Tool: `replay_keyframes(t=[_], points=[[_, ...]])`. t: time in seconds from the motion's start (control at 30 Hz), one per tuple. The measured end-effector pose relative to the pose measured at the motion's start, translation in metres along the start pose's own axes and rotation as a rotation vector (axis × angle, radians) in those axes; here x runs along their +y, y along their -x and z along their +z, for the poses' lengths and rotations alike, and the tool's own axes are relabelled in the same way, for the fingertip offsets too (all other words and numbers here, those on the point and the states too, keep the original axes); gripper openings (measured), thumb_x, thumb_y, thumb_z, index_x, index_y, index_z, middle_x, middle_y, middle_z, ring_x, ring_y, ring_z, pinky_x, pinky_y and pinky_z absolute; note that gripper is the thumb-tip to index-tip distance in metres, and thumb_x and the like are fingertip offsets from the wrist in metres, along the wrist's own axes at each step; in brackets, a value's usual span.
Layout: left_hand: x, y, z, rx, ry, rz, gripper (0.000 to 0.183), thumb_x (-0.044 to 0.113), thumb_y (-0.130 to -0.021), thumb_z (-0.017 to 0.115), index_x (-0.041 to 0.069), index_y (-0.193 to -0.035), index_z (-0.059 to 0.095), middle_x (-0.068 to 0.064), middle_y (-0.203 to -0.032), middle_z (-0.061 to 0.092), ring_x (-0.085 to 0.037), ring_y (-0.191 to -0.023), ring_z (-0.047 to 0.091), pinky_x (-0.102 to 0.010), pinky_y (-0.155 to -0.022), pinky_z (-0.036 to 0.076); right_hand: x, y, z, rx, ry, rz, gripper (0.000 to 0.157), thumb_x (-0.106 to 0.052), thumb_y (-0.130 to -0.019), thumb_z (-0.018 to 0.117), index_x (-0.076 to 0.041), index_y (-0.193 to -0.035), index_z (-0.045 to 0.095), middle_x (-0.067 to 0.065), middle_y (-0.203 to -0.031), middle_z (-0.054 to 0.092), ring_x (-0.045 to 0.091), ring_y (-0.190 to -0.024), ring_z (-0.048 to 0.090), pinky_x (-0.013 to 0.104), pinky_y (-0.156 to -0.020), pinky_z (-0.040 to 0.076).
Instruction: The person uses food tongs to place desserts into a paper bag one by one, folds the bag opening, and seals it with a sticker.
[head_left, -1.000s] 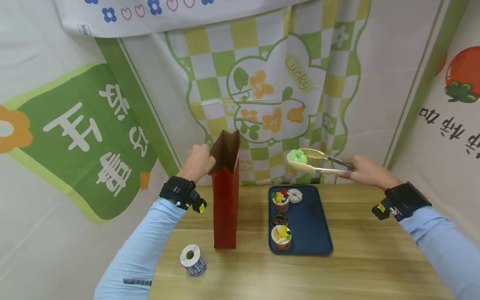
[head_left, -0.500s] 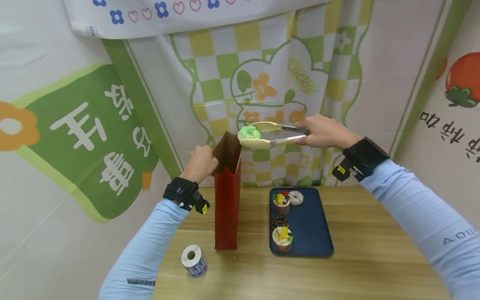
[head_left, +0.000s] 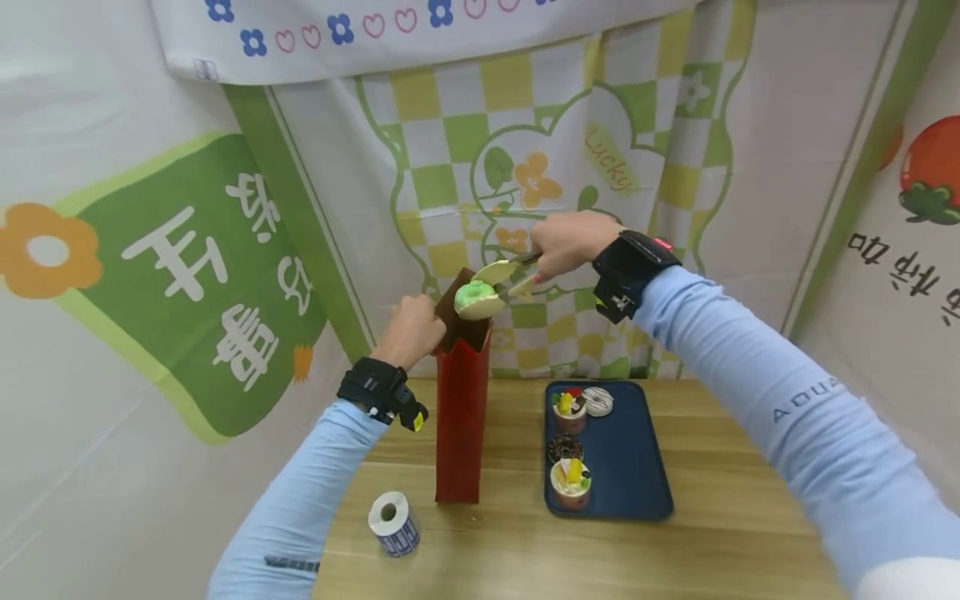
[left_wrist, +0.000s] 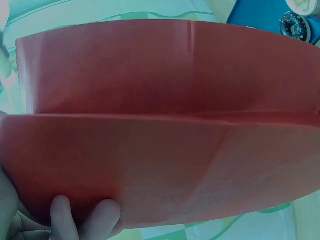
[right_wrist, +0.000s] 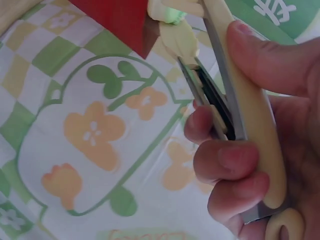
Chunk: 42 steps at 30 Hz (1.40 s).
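Note:
A tall red paper bag (head_left: 459, 425) stands upright on the table with its mouth open. My left hand (head_left: 412, 332) grips the bag's left upper edge; in the left wrist view its fingers (left_wrist: 102, 217) press the red paper. With my right hand (head_left: 573, 242) I hold cream-coloured tongs (right_wrist: 250, 110), fingers and thumb wrapped round the handles. Pinched between the tong tips is a green-iced donut (head_left: 474, 293), right at the bag's mouth and overlapping it in the head view. Only part of the donut's pale and green side shows in the right wrist view.
Right of the bag lies a dark blue tray (head_left: 630, 458) with a white donut (head_left: 597, 402), a chocolate donut (head_left: 566, 448) and two dessert cups, one a fruit-topped cup (head_left: 572, 487) in front. A label roll (head_left: 393, 523) stands front left. A printed cloth (head_left: 450, 183) hangs behind.
My right hand has carried the tongs and the green donut leftward from above the tray's right side to the bag's mouth. My left hand keeps its hold on the bag.

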<state>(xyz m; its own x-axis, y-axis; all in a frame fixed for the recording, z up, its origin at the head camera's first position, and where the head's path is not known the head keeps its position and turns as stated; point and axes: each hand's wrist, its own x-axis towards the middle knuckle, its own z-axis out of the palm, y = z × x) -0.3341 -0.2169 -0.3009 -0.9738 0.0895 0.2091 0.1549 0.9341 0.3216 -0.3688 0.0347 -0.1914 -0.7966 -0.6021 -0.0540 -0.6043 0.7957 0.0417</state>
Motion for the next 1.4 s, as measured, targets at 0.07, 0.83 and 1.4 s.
replay_keyframes(t=[0.07, 0.83, 1.4], points=[[0.001, 0.0, 0.002, -0.002, -0.007, 0.005, 0.022, 0.002, -0.082, 0.045, 0.001, -0.065, 0.059, -0.012, -0.062, 0.062, -0.022, -0.05, 0.058, -0.027, -0.041, 0.038, -0.009, -0.005, -0.004, -0.029, 0.018, 0.023, 0.03, -0.033, -0.082, 0.067, -0.018, -0.064, 0.047, -0.003, -0.062, 0.036, 0.014, -0.056, 0.032, 0.03, -0.05, 0.026], [0.008, -0.001, 0.003, 0.027, -0.038, 0.057, 0.025, 0.0, -0.08, 0.047, 0.006, -0.056, 0.052, -0.011, -0.057, 0.057, -0.023, -0.048, 0.053, -0.029, -0.043, 0.037, -0.048, -0.031, 0.005, -0.077, 0.154, 0.007, 0.025, -0.022, -0.08, 0.059, -0.013, -0.103, 0.06, 0.007, -0.106, 0.06, 0.024, -0.091, 0.054, 0.047, -0.077, 0.049], [0.0, -0.002, -0.003, -0.01, -0.027, -0.008, 0.018, 0.001, -0.081, 0.045, -0.001, -0.072, 0.06, -0.014, -0.065, 0.064, -0.026, -0.055, 0.059, -0.03, -0.045, 0.041, -0.014, 0.034, 0.008, 0.065, 0.044, -0.033, 0.035, -0.04, -0.084, 0.068, -0.011, -0.101, 0.062, 0.007, -0.093, 0.062, 0.023, -0.077, 0.058, 0.042, -0.066, 0.049]])
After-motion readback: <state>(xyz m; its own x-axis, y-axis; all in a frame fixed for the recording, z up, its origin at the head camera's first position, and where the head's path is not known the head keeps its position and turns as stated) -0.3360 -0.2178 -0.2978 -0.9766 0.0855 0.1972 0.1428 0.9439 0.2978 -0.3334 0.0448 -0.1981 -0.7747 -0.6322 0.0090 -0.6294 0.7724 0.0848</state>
